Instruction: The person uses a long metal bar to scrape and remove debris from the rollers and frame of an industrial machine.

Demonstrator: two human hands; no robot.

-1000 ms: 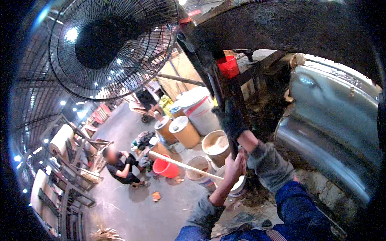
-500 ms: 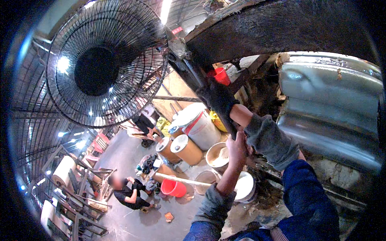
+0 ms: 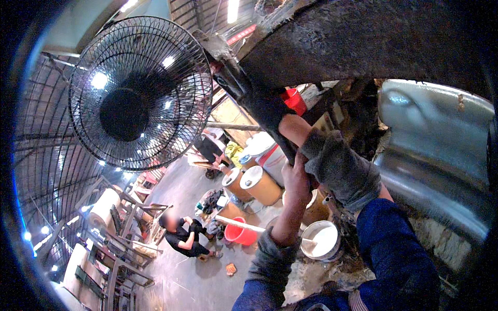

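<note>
A long dark bar (image 3: 285, 146) slants down from the machine frame in the upper middle. My left hand (image 3: 297, 175), bare, is closed round its lower end. Higher up, my right hand (image 3: 267, 110) in a black glove is closed on the same bar; its fingers blend into the dark metal. Grey cuffs cover both forearms. To the left of the bar's top is a large black wire-caged fan (image 3: 140, 93). Right of my right arm lie shiny metal rollers (image 3: 441, 119) under a dark curved panel (image 3: 363, 46).
Below stand brown drums (image 3: 261, 185), a red bucket (image 3: 240, 231) and a white pail (image 3: 320, 241) with pale contents. A person (image 3: 187, 236) in black sits low on the floor. Racks with pale rolls (image 3: 105, 207) stand at the left. Another red bucket (image 3: 294, 101) is behind the bar.
Both hands have shifted slightly up and left in the picture, still on the bar. The view has tilted, so the fan, rollers and floor objects sit lower or farther right.
</note>
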